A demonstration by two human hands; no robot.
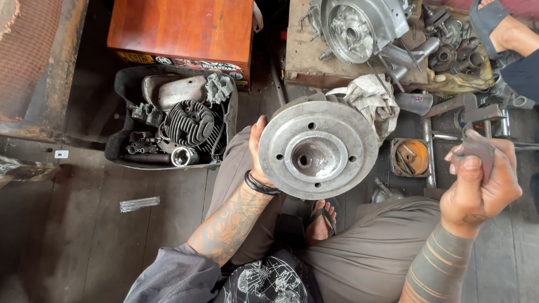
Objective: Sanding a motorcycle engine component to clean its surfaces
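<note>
Hands, two: left hand [259, 147] grip clamped on one round metal disc [318, 149]; right hand [482, 178] pinching one folded grey sandpaper piece [478, 147].

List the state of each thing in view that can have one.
Left hand: gripping the disc's rim.
Round metal disc: held up, face toward camera.
Right hand: closed on a small grey piece.
Black tub: full of engine parts.
Rag: crumpled.

Round metal disc [318, 148] sits dead center over the lap – parts bin [120, 140] off to its left, rag [370, 101] just behind, engine casing [359, 22] further back on the wooden board [300, 56].
</note>
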